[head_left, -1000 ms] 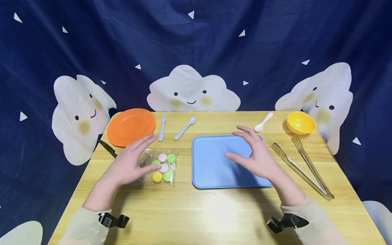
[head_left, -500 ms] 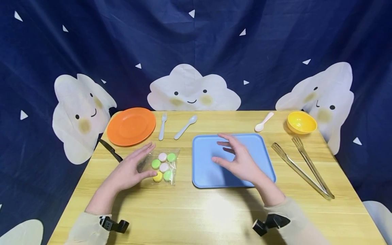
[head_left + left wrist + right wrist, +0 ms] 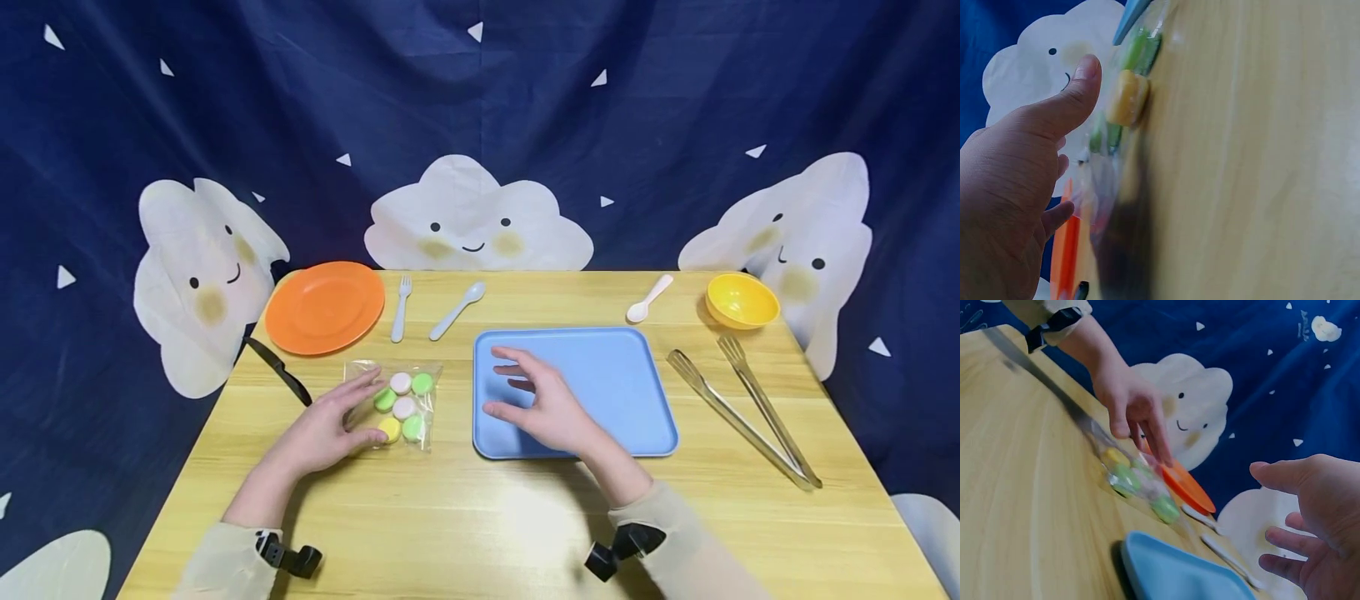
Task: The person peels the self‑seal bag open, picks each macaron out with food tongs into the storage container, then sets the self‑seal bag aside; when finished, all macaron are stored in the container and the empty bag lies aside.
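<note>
A clear plastic bag (image 3: 403, 407) of several pink, green and yellow macarons lies flat on the table. My left hand (image 3: 326, 429) reaches over the bag's left side with relaxed, spread fingers. In the right wrist view, the left hand (image 3: 1129, 403) hangs just above the bag (image 3: 1138, 481); whether the fingertips touch it, I cannot tell. The left wrist view has the thumb (image 3: 1075, 94) apart from the yellow macaron (image 3: 1127, 99). Over the left part of a blue tray (image 3: 615, 375) hovers my right hand (image 3: 543, 408), fingers spread and holding nothing.
An orange plate (image 3: 325, 308) and a black knife (image 3: 279, 371) are at left. Behind lie a grey-blue fork (image 3: 401, 310) and spoon (image 3: 456, 312). A pale pink spoon (image 3: 648, 300), yellow bowl (image 3: 742, 302) and metal tongs (image 3: 742, 425) occupy the right.
My right hand has moved left across the tray, toward the bag. The left hand has lowered slightly near the bag's left side, uncovering more of the knife.
</note>
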